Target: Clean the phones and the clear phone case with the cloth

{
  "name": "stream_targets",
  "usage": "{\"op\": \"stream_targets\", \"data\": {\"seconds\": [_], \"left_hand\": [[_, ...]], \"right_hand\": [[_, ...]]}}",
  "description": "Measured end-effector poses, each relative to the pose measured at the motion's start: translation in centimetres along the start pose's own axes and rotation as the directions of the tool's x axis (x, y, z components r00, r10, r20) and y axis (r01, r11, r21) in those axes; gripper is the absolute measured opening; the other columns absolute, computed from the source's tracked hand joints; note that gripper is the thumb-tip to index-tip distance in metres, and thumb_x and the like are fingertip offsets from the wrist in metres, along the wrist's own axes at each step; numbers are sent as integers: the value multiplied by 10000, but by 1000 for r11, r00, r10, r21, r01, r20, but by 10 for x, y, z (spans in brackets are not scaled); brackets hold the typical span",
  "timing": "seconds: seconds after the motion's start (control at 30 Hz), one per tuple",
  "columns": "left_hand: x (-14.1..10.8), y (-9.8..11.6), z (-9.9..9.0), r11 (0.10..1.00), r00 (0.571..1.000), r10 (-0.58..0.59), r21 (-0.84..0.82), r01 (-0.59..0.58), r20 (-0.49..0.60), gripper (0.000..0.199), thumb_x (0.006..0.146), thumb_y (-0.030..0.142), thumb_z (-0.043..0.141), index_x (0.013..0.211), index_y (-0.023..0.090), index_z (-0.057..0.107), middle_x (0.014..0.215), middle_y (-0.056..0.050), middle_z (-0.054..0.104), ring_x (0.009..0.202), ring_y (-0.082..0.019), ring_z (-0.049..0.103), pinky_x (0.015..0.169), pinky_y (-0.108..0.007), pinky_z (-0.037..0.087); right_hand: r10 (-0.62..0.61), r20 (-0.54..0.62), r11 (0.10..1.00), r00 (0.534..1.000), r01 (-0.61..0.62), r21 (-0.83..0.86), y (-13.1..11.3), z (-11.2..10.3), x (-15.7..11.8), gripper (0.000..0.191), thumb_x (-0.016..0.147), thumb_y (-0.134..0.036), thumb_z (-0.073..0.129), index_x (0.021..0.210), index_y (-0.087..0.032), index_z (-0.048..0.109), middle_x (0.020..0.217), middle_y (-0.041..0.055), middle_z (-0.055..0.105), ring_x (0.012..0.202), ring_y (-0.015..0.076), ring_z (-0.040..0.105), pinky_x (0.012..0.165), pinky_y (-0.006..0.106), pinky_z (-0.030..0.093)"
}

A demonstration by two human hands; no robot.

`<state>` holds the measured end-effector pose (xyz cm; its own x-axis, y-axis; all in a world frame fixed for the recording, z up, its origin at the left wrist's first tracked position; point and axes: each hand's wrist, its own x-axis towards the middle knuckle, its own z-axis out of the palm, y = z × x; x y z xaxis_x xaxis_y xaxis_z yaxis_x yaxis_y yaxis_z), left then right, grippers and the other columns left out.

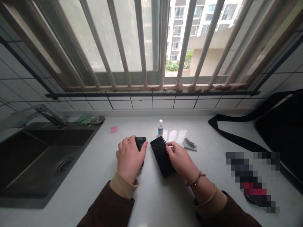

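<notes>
My left hand (pixel 129 157) is curled over a dark, flat device (pixel 141 140) with a glossy top end; most of it is hidden beneath my palm. Thumb and fingers grip its two long sides. In my right hand (pixel 181 157) is a black smartphone (pixel 161 156), screen up and slanted, held by its right edge with the thumb on top. A narrow gap separates the two devices. Just beyond them stands a small white-capped bottle (pixel 160 127), upright. A folded grey cloth (pixel 190 144) lies to the right of the phone.
At left is a dark sink (pixel 35 164) with a chrome faucet (pixel 44 113). A green cloth (pixel 83 120), a metal strainer (pixel 98 120) and a pink slip (pixel 114 129) lie near it. At right are a black bag (pixel 281 123) with a strap and a pixelated item (pixel 251 183). A barred window rises behind.
</notes>
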<state>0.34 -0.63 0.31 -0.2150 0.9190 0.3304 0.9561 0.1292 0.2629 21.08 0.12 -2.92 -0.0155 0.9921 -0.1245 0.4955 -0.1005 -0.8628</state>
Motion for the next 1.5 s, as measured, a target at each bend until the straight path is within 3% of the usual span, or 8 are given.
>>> {"op": "stream_targets", "data": {"seconds": [0.13, 0.33, 0.57, 0.9, 1.1, 1.2, 1.37, 1.5], "left_hand": [[-7, -1, 6, 992, 990, -36, 125, 18, 138, 685, 927, 648, 604, 1395, 151, 550, 1178, -219, 651, 1122, -432, 599, 829, -484, 517], [-5, -1, 6, 989, 976, 3, 144, -35, 219, 551, 913, 440, 672, 1356, 135, 553, 1137, -194, 663, 1050, -383, 647, 877, -430, 502], [-3, -2, 9, 991, 984, 32, 124, -54, 176, 489, 888, 376, 674, 1281, 108, 561, 1057, -174, 688, 966, -363, 683, 876, -414, 503], [-4, 6, 14, 970, 986, 147, -208, -130, 72, 478, 884, 359, 717, 1293, 155, 575, 1147, -167, 708, 1064, -346, 691, 952, -437, 528], [-11, 15, 11, 825, 917, 395, -418, -382, -58, 448, 889, 308, 736, 1300, 212, 585, 1218, -129, 689, 1150, -314, 656, 1049, -453, 520], [-13, 17, 8, 758, 873, 478, -457, -465, -95, 514, 891, 288, 738, 1368, 217, 562, 1255, -131, 682, 1184, -309, 646, 1077, -452, 511], [-11, 15, 10, 714, 821, 562, -442, -543, -99, 592, 886, 282, 752, 1436, 226, 541, 1319, -144, 674, 1234, -333, 627, 1116, -504, 493], [-12, 15, 11, 703, 812, 577, -452, -549, -89, 635, 870, 274, 774, 1460, 231, 542, 1361, -151, 659, 1265, -341, 615, 1129, -515, 490]], "right_hand": [[10, -62, 990, 998, -18, -138, 0, -5, 1, 274, 1063, -366, 481, 1163, -186, 661, 943, 83, 795, 862, 244, 730, 676, 303, 440], [-18, -121, 959, 992, -17, -281, 0, -4, 1, 211, 1064, -270, 492, 1158, -145, 635, 1002, 145, 781, 921, 264, 733, 707, 307, 434], [-83, -167, 827, 983, -25, -561, -2, -3, 0, 323, 1050, -211, 500, 1342, -84, 553, 863, 157, 756, 787, 308, 745, 619, 324, 403], [-63, -137, 626, 989, -68, -777, -7, -18, -6, 246, 1061, -337, 504, 1025, -160, 672, 847, 182, 765, 775, 359, 773, 611, 351, 449], [-179, -214, 850, 960, 41, -525, -17, -19, -8, 431, 1115, -518, 385, 1122, -203, 679, 865, 126, 778, 765, 281, 743, 626, 317, 407], [-223, -158, 952, 962, 180, -248, -16, -13, -9, 589, 1127, -584, 254, 920, -228, 676, 812, 76, 758, 730, 225, 704, 660, 303, 420], [-189, -75, 966, 979, 199, 164, -8, 1, -8, 699, 1080, -724, 212, 749, -236, 588, 561, 9, 630, 545, 180, 617, 601, 290, 441], [-139, -96, 940, 986, 162, 299, -4, 8, -7, 678, 1059, -757, 265, 720, -240, 543, 506, -8, 589, 478, 162, 570, 551, 286, 439]]}}
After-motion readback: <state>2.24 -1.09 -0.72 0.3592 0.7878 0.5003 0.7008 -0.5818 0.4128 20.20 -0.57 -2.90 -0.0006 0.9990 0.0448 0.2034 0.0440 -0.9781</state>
